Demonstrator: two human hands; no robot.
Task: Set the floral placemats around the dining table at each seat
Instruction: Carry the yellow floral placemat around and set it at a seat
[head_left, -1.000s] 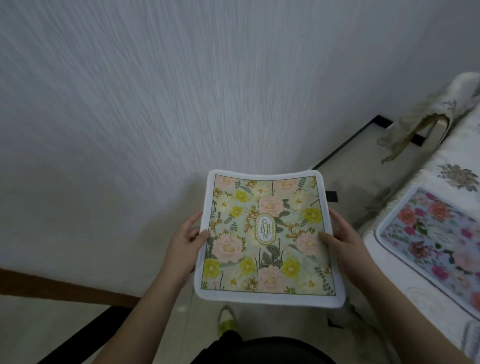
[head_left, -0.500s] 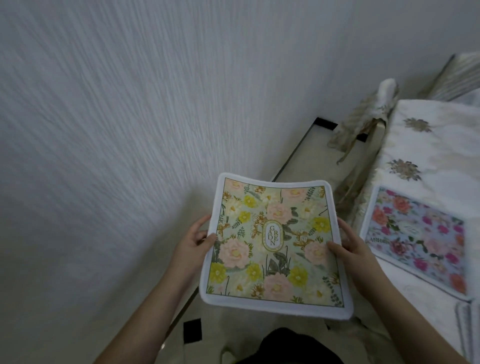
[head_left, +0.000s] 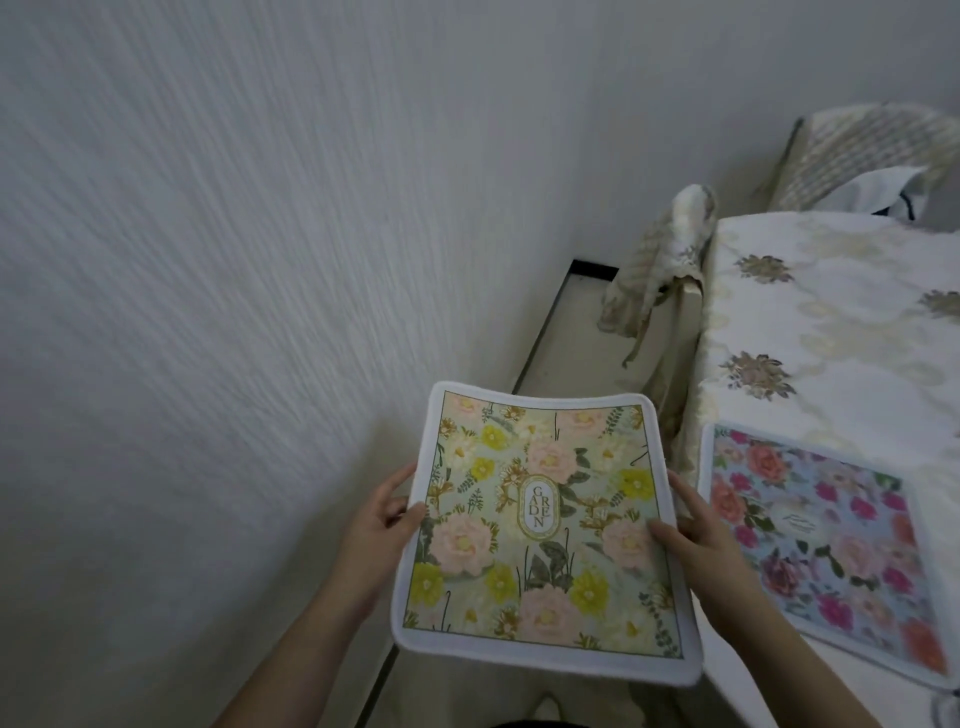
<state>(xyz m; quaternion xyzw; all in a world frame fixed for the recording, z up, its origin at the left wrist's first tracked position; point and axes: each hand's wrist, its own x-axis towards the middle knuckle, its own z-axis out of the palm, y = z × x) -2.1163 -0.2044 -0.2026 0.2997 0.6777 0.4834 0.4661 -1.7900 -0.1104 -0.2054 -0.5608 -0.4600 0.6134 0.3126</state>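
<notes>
I hold a green and yellow floral placemat (head_left: 540, 535) with a white border flat in front of me, above the floor beside the table. My left hand (head_left: 382, 525) grips its left edge and my right hand (head_left: 696, 535) grips its right edge, thumbs on top. A second placemat (head_left: 826, 545), pale blue with pink and red roses, lies on the dining table (head_left: 831, 322) near its left edge. The table wears a cream cloth with embroidered flowers.
A textured white wall (head_left: 234, 260) runs close along my left. A narrow strip of floor (head_left: 566, 322) lies between wall and table. A chair with a cloth cover (head_left: 660, 260) is pushed in at the table's left side. Another covered chair (head_left: 872, 150) stands at the far end.
The view has swung to the right, bringing more of the table and the far chairs into sight. The placemat stays gripped in both hands, drawing nearer the table edge.
</notes>
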